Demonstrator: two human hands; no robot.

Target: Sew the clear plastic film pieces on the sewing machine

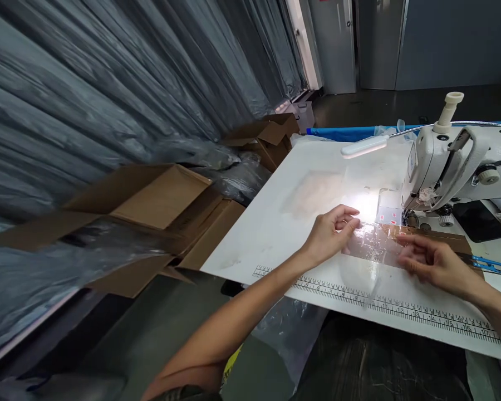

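Note:
A clear plastic sheet [373, 245] lies flat on the white sewing table [275, 223], its far end near the needle of the white sewing machine [455, 161]. My left hand [329, 231] pinches the sheet's left edge with curled fingers. My right hand [432, 264] rests on the sheet's right part, fingers stretched out over it and blurred by motion. A brown strip [451, 240] lies under or beside the plastic, towards the machine.
A printed ruler [384, 303] runs along the table's near edge. Blue-handled snips [495, 266] lie right of my right hand. A white lamp [365, 146] shines on the table. Open cardboard boxes [158, 211] and dark plastic bags stand to the left.

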